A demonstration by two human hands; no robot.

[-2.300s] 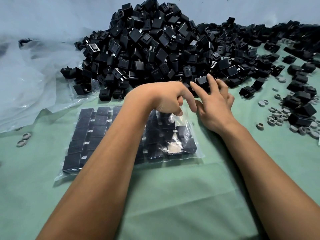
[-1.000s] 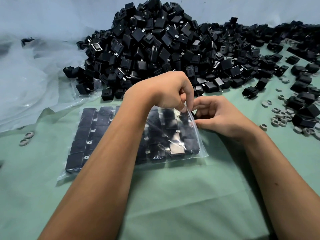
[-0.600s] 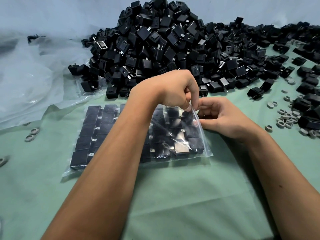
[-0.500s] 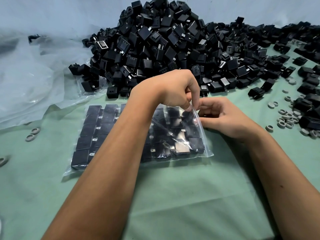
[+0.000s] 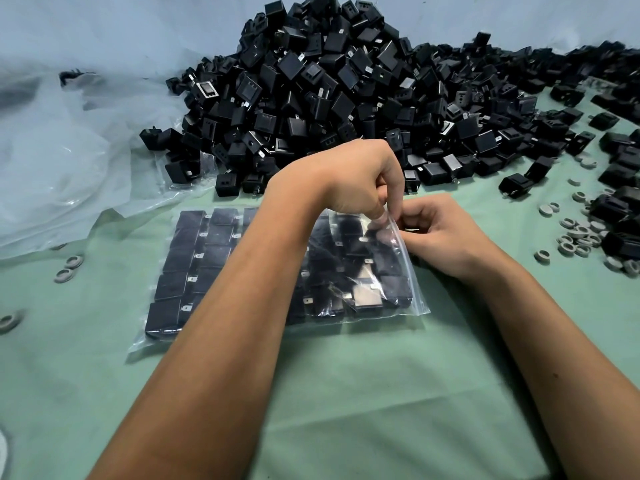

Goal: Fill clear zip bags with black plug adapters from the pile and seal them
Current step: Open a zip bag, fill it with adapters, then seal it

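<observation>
On green cloth, adapter pile, plastic sheet

Bare green table lies open in front of the filled zip bag. Behind it, the tall pile of black adapters blocks the way; grey rings litter the right, crumpled clear plastic the left.

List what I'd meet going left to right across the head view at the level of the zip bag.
Grey rings → clear zip bag of adapters → left hand pinching the bag's open edge → right hand → scattered grey rings → loose black adapters.
</observation>
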